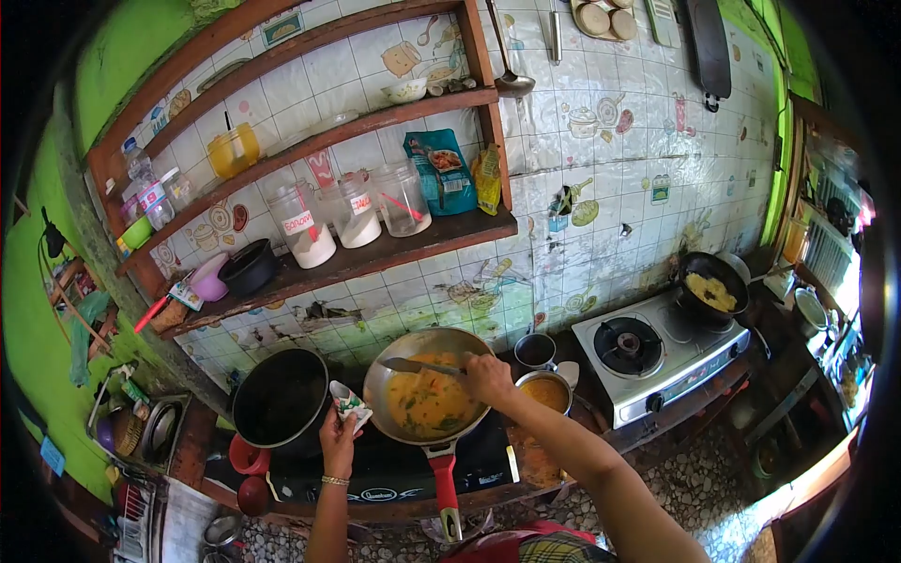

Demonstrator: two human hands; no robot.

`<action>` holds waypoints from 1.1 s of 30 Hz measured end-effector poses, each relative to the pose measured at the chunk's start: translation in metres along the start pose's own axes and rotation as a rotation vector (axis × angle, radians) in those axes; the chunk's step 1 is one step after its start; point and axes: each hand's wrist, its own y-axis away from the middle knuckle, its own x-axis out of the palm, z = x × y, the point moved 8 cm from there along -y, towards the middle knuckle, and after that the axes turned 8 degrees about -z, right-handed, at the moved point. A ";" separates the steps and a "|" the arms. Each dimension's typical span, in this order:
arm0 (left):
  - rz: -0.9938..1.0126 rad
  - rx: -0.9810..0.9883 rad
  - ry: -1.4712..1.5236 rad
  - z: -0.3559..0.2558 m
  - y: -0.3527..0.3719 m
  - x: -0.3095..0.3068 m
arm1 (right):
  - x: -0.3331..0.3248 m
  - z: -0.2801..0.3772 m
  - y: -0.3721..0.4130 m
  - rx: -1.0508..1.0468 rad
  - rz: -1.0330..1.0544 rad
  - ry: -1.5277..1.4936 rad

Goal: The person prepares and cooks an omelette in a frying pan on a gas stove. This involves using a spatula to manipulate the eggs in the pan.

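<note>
My right hand (489,382) is closed round the handle of a knife (413,365), whose flat blade points left across the top of the frying pan (379,403). Orange soup with green leaves (432,402) fills the pan, which has a red handle (443,483) pointing toward me. In my left hand (338,439) is a small white carton (350,405) with green and red print, held upright beside the pan's left rim. Close to that hand stands a deep black pot (280,394).
A cup of dark liquid (535,351) and a pot of orange liquid (545,390) stand right of the pan. Farther right, a silver gas stove (648,352) carries a black wok (713,287) with yellow food. Glass jars (305,230) line the wooden shelf (375,258) above.
</note>
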 end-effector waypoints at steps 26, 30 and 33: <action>0.297 0.444 -0.926 0.017 -0.057 0.039 | -0.050 0.016 0.076 -0.364 0.047 0.259; 0.380 0.565 -1.096 0.014 -0.053 0.061 | -0.079 0.001 0.102 -0.413 0.127 0.251; 0.455 0.608 -1.111 0.008 -0.049 0.080 | -0.095 -0.017 0.113 -0.425 0.100 0.233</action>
